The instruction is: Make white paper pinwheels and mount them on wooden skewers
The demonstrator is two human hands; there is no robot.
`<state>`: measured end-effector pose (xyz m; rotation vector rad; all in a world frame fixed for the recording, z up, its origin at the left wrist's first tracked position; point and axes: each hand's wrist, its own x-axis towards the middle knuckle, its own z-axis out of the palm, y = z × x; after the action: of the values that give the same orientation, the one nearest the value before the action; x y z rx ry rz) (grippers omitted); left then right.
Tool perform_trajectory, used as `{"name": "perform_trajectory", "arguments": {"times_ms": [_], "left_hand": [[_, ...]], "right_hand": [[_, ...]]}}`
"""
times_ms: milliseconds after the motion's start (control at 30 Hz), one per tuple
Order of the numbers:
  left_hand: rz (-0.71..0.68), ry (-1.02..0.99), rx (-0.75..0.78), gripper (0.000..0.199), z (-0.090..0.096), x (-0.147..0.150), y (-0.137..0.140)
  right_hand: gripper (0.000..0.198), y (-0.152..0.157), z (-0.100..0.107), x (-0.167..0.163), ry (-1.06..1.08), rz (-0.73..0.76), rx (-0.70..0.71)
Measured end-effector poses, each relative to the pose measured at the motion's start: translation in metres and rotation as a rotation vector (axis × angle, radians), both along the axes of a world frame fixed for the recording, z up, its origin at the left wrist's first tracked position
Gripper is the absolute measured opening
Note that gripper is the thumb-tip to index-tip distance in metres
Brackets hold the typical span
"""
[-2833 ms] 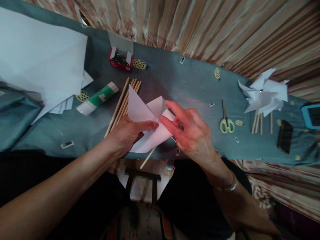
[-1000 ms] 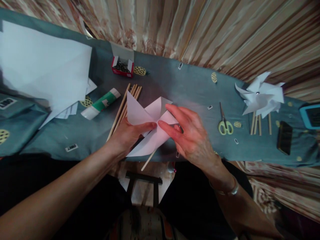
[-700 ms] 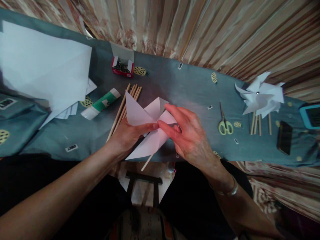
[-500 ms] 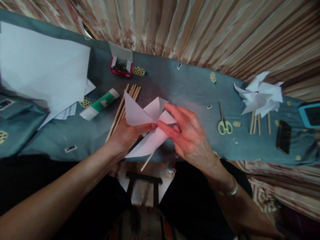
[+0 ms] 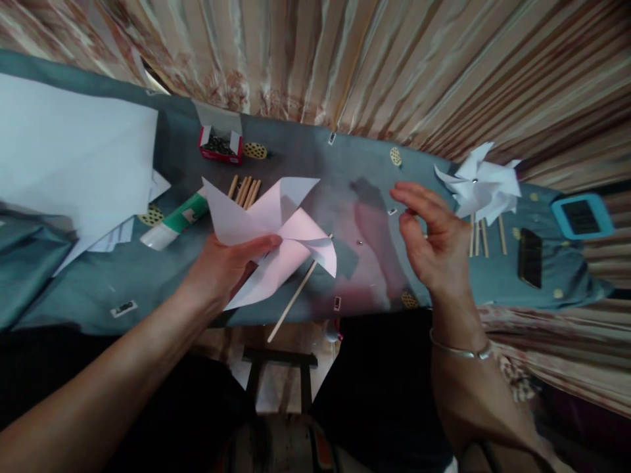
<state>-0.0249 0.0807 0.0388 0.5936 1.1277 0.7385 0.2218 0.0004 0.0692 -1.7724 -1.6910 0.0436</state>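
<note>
My left hand [image 5: 229,259] pinches a white paper pinwheel [image 5: 296,240] near its centre, thumb on top of the folded corners. Under the paper lies a thin wooden stick [image 5: 292,302], its lower end past the table's front edge. My right hand [image 5: 434,240] is raised off to the right, fingers bent and apart from the thumb, with nothing seen in them. Between the hands, a tiny shiny thumbtack [image 5: 359,243] rests on the tablecloth. Several more wooden sticks [image 5: 244,192] show behind the pinwheel, partly covered by it.
On the left are large white paper sheets [image 5: 79,144] and a green-and-white glue tube [image 5: 172,223]. An opened red box of tacks [image 5: 220,146] stands at the back. Finished pinwheels [image 5: 486,187], a phone [image 5: 530,257] and a blue-framed device [image 5: 583,217] lie on the right.
My right hand has let go of the pinwheel and moved right, now above where the scissors showed. The thumbtack on the cloth has come into view. My left hand still holds the pinwheel.
</note>
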Motion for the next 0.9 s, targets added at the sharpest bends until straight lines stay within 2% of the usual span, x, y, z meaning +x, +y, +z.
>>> {"name": "perform_trajectory", "arguments": {"times_ms": [67, 167, 300, 400, 667, 900], "left_hand": [[0.032, 0.018, 0.024, 0.043, 0.004, -0.002, 0.004], [0.046, 0.053, 0.035, 0.048, 0.009, -0.003, 0.008], [0.026, 0.071, 0.023, 0.047, 0.01, -0.001, 0.008], [0.025, 0.077, 0.007, 0.046, 0.008, 0.002, 0.006], [-0.005, 0.086, 0.028, 0.034, -0.002, -0.001, 0.003], [-0.05, 0.094, 0.156, 0.031, -0.016, -0.008, 0.0]], "right_hand": [[0.029, -0.002, -0.007, 0.021, 0.012, -0.091, -0.141], [0.023, -0.006, -0.02, 0.034, 0.014, -0.093, -0.333], [0.021, -0.009, -0.032, 0.025, 0.103, -0.027, -0.433], [0.019, -0.008, -0.035, 0.015, 0.074, 0.01, -0.449], [0.021, -0.007, -0.043, 0.008, -0.249, 0.135, -0.387], [0.023, -0.007, -0.047, -0.004, -0.417, 0.114, -0.346]]}}
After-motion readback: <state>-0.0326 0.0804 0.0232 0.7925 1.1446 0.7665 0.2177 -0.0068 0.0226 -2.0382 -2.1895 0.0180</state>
